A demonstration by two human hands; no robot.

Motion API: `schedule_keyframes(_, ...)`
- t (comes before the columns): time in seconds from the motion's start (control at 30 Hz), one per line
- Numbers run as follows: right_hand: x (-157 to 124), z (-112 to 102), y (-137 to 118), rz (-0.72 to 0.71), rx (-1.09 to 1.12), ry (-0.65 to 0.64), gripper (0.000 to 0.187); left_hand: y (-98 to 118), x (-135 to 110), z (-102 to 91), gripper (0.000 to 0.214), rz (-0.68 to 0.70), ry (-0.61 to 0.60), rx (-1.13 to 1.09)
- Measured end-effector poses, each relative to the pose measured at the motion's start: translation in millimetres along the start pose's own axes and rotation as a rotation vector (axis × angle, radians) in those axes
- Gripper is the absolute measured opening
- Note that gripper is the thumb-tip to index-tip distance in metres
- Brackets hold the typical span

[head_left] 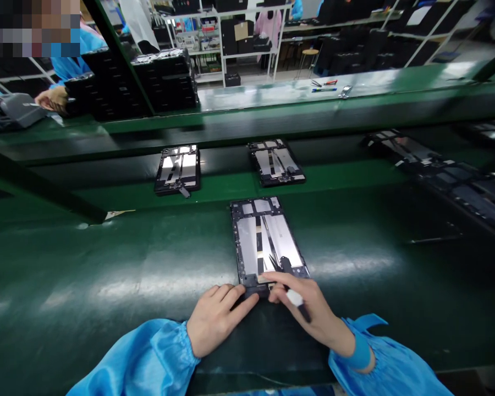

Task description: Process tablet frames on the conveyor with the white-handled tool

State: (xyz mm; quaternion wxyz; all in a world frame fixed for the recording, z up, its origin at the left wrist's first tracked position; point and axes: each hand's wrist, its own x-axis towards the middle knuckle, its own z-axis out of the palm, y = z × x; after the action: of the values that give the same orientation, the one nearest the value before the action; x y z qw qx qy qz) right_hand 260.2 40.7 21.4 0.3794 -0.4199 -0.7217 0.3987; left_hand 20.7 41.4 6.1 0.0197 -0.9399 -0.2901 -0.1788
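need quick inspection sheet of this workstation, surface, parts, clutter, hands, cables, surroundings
surface: glossy green belt with light glare
job's things: black device frame under the hands, silver panels showing; two more frames further up the belt
clutter: small hand tools on the far bench
grippers: left hand on the frame's near edge; right hand holds a dark tool with a white band
cables: none clearly seen; dark strips inside the frame unclear
surroundings: co-worker's hand, stacked black units, white shelving
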Motion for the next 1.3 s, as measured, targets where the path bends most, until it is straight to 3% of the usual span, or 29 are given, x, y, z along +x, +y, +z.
schedule_keyframes(0.17,-11,-7,-3,0.192,0.191,-0.010,0.032,6,0,4.6,0.033,-0.082,-0.037,-0.041)
schedule_keyframes(0.33,-12,1,2,0.314,0.178,0.000,0.012,7,0,6.2,0.031,-0.111,-0.020,-0.093)
schedule_keyframes(0.57,-11,-2,1,0.190,-0.048,-0.010,0.009,7,-2,8.2,0.031,-0.115,-0.010,-0.104)
schedule_keyframes(0.83,-17,-18,12,0.272,-0.038,0.040,0.011,5,-1,7.9,0.033,-0.096,0.000,-0.067)
schedule_keyframes(0.97,-18,-19,8,0.277,0.045,-0.006,0.015,1,-3,5.4,0.032,-0.046,0.025,-0.070)
schedule_keyframes(1.3,-9,-5,-5,0.091,0.023,-0.114,0.017,-2,-7,7.8,0.026,-0.037,0.109,-0.094)
